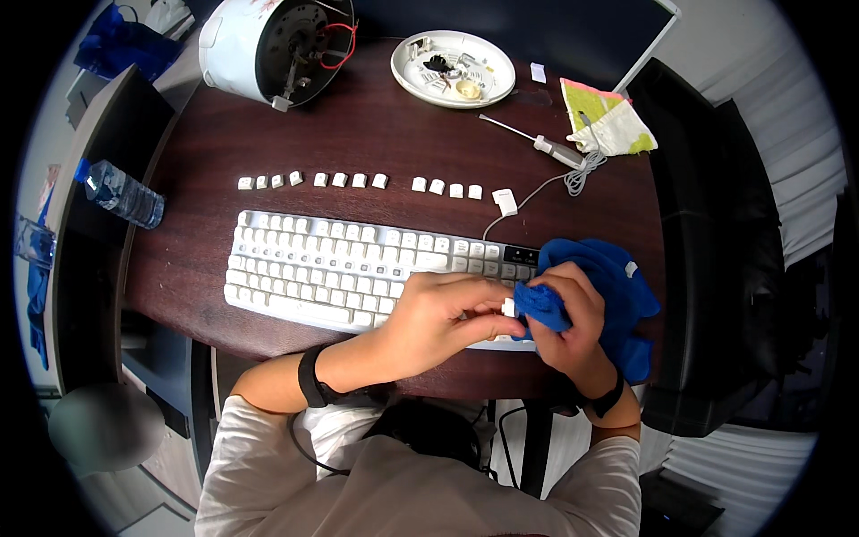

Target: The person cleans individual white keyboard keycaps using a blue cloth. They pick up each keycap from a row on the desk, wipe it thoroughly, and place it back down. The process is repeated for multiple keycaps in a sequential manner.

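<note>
A small white keycap (508,307) is pinched between the thumb and fingers of my left hand (434,318). My right hand (569,313) grips a bunched fold of a blue cloth (617,273) and presses it against the keycap. The rest of the cloth spreads over the table at the right, with a small white piece (631,269) on it. Beneath my hands lies a white keyboard (304,268), with one row showing bare switches. Loose keycaps (358,181) are lined up in groups behind it. My hands hide part of the keyboard's right side.
A white appliance housing (237,49) with exposed red wires lies at the back left. Behind the keycaps are a white round dish of small parts (488,63), a screwdriver (559,152), a coiled grey cable (586,176) and a patterned cloth (617,125). A water bottle (125,194) lies left.
</note>
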The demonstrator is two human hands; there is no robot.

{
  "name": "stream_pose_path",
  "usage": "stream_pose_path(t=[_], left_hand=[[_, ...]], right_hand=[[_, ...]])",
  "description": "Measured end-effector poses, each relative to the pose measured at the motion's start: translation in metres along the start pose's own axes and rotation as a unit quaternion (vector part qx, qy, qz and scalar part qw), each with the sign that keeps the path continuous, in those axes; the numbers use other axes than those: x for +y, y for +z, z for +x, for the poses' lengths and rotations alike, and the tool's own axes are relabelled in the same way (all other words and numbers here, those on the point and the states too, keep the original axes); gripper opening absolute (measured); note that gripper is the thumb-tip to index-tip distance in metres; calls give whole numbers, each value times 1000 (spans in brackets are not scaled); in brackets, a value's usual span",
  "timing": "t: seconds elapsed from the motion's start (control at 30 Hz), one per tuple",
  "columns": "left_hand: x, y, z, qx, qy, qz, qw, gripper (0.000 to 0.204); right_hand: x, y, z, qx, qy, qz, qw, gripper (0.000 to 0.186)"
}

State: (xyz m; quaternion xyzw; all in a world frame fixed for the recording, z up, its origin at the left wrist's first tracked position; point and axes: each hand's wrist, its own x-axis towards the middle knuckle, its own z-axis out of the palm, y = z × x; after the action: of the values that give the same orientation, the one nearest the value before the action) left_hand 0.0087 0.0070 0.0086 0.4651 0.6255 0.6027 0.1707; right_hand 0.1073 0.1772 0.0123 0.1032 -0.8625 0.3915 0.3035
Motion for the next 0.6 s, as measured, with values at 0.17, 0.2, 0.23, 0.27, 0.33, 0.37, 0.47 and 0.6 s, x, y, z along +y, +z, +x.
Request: stream_pose_path(t=[0.17, 0.2, 0.23, 0.27, 0.33, 0.37, 0.47, 0.6], left_hand=[[0, 3, -1, 20, -33, -69, 997, 24], [0, 2, -1, 25, -32, -80, 996, 24], [0, 2, 0, 11, -33, -69, 997, 24], [0, 1, 1, -2, -33, -58, 998, 24], [-1, 2, 1, -21, -41, -43, 998, 24], [-3, 3, 1, -25, -48, -40, 998, 24], [-2, 5, 1, -4, -77, -76, 994, 24], [-3, 4, 5, 36, -26, -44, 998, 26]], right_hand=[[-4, -6, 1, -39, -37, -9, 999, 26], [-4, -6, 1, -44, -42, -12, 998, 26], [-4, -5, 1, -35, -36, -15, 999, 26], [-5, -3, 2, -26, -29, -18, 999, 26], [-2, 0, 2, -1, -10, -23, 1000, 26], [2, 2, 1, 14, 4, -26, 1000, 26], [3, 0, 1, 29, 23, -28, 999, 25], [2, -2, 1, 34, 28, -29, 999, 24]])
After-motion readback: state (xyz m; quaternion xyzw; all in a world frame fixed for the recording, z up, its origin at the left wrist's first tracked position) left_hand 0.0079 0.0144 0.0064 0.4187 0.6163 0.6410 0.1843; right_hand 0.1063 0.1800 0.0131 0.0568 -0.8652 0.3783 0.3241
